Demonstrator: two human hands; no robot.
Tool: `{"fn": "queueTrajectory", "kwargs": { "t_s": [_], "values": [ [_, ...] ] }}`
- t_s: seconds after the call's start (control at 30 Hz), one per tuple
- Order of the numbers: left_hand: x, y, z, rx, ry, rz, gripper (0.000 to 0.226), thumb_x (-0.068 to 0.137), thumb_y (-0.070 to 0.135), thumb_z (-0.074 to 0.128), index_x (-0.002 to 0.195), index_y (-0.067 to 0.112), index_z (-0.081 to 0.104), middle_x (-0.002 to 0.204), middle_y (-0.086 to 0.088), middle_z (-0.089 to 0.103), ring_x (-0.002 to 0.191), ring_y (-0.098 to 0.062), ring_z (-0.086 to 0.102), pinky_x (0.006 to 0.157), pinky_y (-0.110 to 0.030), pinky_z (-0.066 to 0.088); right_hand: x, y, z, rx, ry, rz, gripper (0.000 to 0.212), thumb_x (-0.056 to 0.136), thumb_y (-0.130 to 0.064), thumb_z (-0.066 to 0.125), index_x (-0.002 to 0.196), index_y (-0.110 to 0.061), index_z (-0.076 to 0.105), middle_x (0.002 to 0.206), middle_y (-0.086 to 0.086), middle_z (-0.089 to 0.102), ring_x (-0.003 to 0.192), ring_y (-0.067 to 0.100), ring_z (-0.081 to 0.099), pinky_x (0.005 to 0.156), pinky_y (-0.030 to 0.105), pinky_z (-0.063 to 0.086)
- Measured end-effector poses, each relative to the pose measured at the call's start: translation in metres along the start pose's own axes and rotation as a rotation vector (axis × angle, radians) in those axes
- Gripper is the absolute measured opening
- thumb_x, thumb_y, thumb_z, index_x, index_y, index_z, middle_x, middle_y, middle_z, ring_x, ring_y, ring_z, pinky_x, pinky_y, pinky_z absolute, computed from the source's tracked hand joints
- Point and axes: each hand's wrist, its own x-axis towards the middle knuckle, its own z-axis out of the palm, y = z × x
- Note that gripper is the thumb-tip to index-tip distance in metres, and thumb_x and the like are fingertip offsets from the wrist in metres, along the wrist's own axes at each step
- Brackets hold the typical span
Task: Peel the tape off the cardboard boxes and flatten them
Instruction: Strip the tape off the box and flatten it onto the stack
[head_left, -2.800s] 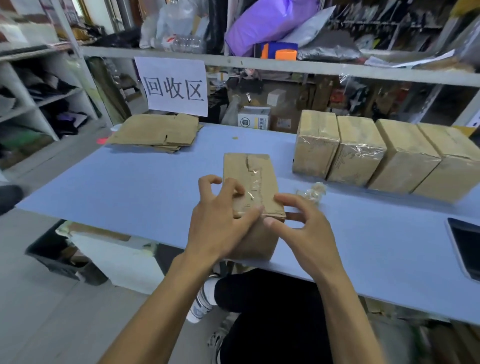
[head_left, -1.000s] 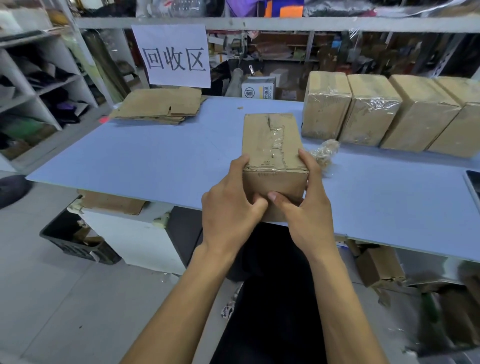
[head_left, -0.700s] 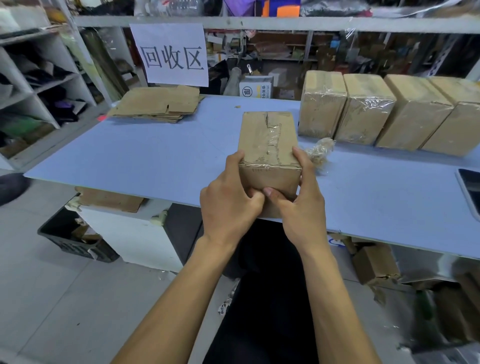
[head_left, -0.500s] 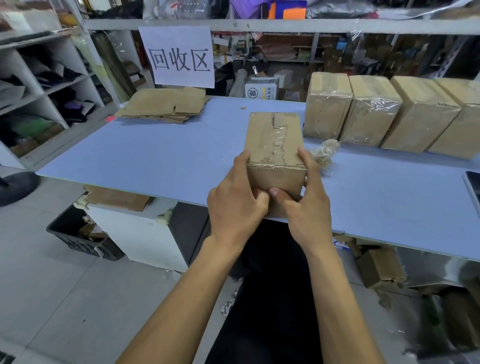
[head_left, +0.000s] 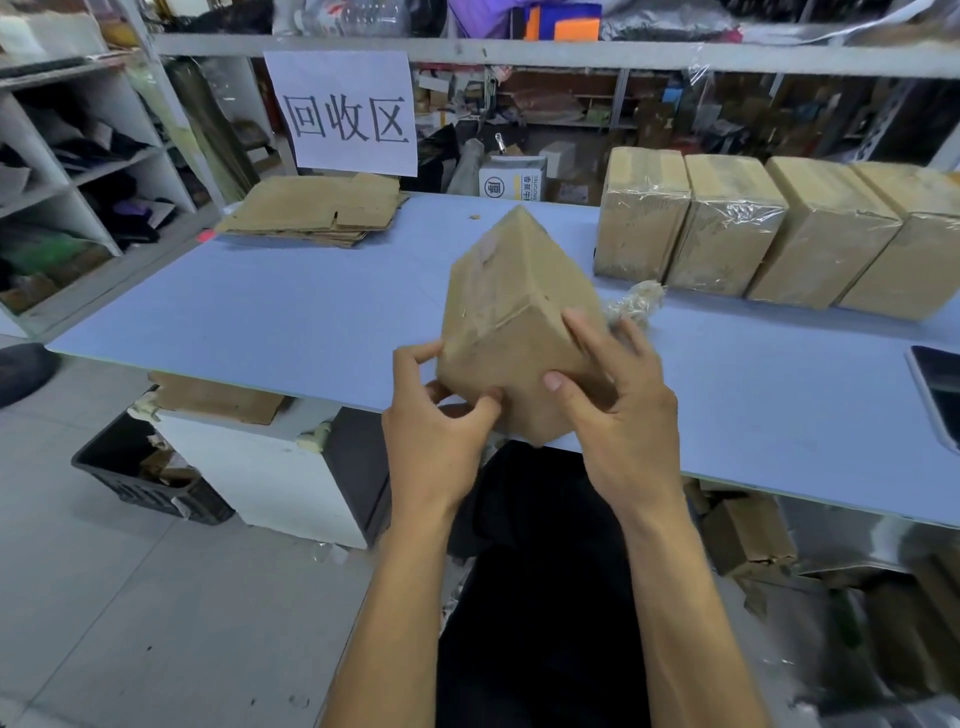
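Note:
A brown cardboard box (head_left: 511, 306) with clear tape remnants on it is tilted corner-up above the near edge of the blue table (head_left: 291, 312). My right hand (head_left: 618, 400) grips its right side, fingers over the upper face and thumb on the near face. My left hand (head_left: 436, 415) holds its lower left corner with curled fingers. A crumpled wad of peeled tape (head_left: 636, 304) lies on the table just behind the box.
Several taped boxes (head_left: 727, 228) stand in a row at the back right. A stack of flattened cardboard (head_left: 317, 213) lies at the back left under a white sign (head_left: 345, 111). A phone (head_left: 940, 389) lies at the right edge. A black bin (head_left: 145, 478) sits on the floor.
The box has been lifted and turned from lying flat with its taped top up to tilted on a corner. Both hands shifted their grip around it.

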Motion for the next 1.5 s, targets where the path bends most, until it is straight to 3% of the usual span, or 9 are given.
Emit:
{"fn": "queueTrajectory", "kwargs": {
  "t_s": [0.07, 0.17, 0.37, 0.47, 0.6, 0.83, 1.07, 1.23, 1.5],
  "values": [
    [0.0, -0.009, 0.005, 0.007, -0.065, -0.048, 0.033, 0.083, 0.022, 0.078, 0.106, 0.026, 0.055, 0.083, 0.009, 0.075, 0.075, -0.007, 0.072, 0.067, -0.023, 0.056, 0.003, 0.003, -0.004, -0.195, 0.02, -0.064, 0.058, 0.088, -0.02, 0.074, 0.137, -0.044, 0.055, 0.148, -0.034, 0.039, 0.149, 0.012, 0.018, 0.121, 0.039, 0.021],
    [0.005, -0.021, 0.011, 0.251, -0.237, -0.056, 0.027, 0.087, 0.032, 0.073, 0.11, 0.026, 0.061, 0.109, 0.014, 0.066, 0.101, -0.005, 0.064, 0.076, -0.018, 0.048, 0.002, 0.014, -0.002, -0.307, 0.028, 0.014, 0.054, 0.087, -0.015, 0.075, 0.135, -0.035, 0.061, 0.164, -0.006, 0.025, 0.147, 0.024, 0.015, 0.113, 0.014, 0.009],
    [0.01, -0.008, 0.013, 0.247, -0.141, 0.187, 0.054, 0.086, 0.032, 0.074, 0.135, 0.03, 0.052, 0.133, 0.016, 0.051, 0.126, -0.003, 0.048, 0.107, -0.033, 0.044, -0.003, 0.024, 0.001, -0.159, 0.17, 0.137, 0.064, 0.086, -0.015, 0.076, 0.144, -0.027, 0.051, 0.16, -0.007, 0.027, 0.13, -0.02, 0.029, 0.095, -0.004, 0.022],
    [0.019, -0.002, 0.017, 0.286, -0.183, 0.326, 0.048, 0.086, 0.026, 0.074, 0.13, 0.031, 0.057, 0.142, 0.017, 0.047, 0.133, 0.001, 0.042, 0.109, -0.026, 0.039, -0.004, 0.028, 0.001, -0.094, 0.191, 0.157, 0.072, 0.085, -0.016, 0.078, 0.148, -0.027, 0.045, 0.15, -0.008, 0.045, 0.131, -0.003, 0.043, 0.105, 0.013, 0.037],
    [0.031, -0.002, 0.02, 0.32, -0.194, 0.359, 0.035, 0.08, 0.018, 0.077, 0.11, 0.029, 0.063, 0.138, 0.019, 0.053, 0.122, 0.007, 0.049, 0.102, -0.026, 0.046, -0.001, 0.033, 0.001, -0.021, 0.217, 0.173, 0.071, 0.084, -0.015, 0.078, 0.145, -0.029, 0.047, 0.136, -0.012, 0.059, 0.121, 0.008, 0.057, 0.105, 0.035, 0.047],
    [0.021, -0.004, 0.023, 0.093, -0.156, 0.236, 0.034, 0.081, 0.013, 0.08, 0.1, 0.031, 0.059, 0.142, 0.02, 0.055, 0.118, 0.012, 0.056, 0.094, -0.023, 0.055, 0.003, 0.035, -0.009, 0.062, 0.224, 0.17, 0.061, 0.086, -0.018, 0.078, 0.141, -0.029, 0.054, 0.122, -0.025, 0.063, 0.109, -0.008, 0.059, 0.094, 0.018, 0.05],
    [0.036, 0.019, 0.034, 0.487, -0.174, 0.451, 0.02, 0.084, 0.033, 0.076, 0.095, 0.018, 0.069, 0.116, 0.011, 0.064, 0.118, -0.014, 0.055, 0.093, -0.016, 0.032, 0.023, 0.031, -0.032, 0.054, 0.127, 0.138, 0.043, 0.079, -0.019, 0.084, 0.117, -0.033, 0.067, 0.11, -0.012, 0.066, 0.096, 0.002, 0.065, 0.079, 0.02, 0.055],
    [0.047, 0.042, 0.058, 0.617, -0.402, 0.49, 0.03, 0.079, 0.044, 0.055, 0.093, 0.026, 0.075, 0.099, 0.008, 0.069, 0.101, -0.019, 0.061, 0.086, -0.042, 0.05, 0.011, 0.027, -0.023, 0.095, 0.183, 0.147, 0.035, 0.08, -0.018, 0.083, 0.108, -0.034, 0.069, 0.106, -0.012, 0.069, 0.095, 0.005, 0.066, 0.08, 0.028, 0.056],
    [0.048, 0.046, 0.073, 0.55, -0.412, 0.437, 0.005, 0.08, 0.022, 0.065, 0.077, 0.024, 0.069, 0.09, 0.005, 0.068, 0.094, -0.02, 0.062, 0.082, -0.044, 0.051, 0.008, 0.033, -0.017, 0.082, 0.225, 0.149, 0.035, 0.082, -0.018, 0.081, 0.114, -0.023, 0.071, 0.106, -0.011, 0.068, 0.095, 0.008, 0.067, 0.085, 0.036, 0.056]
  ]
}}
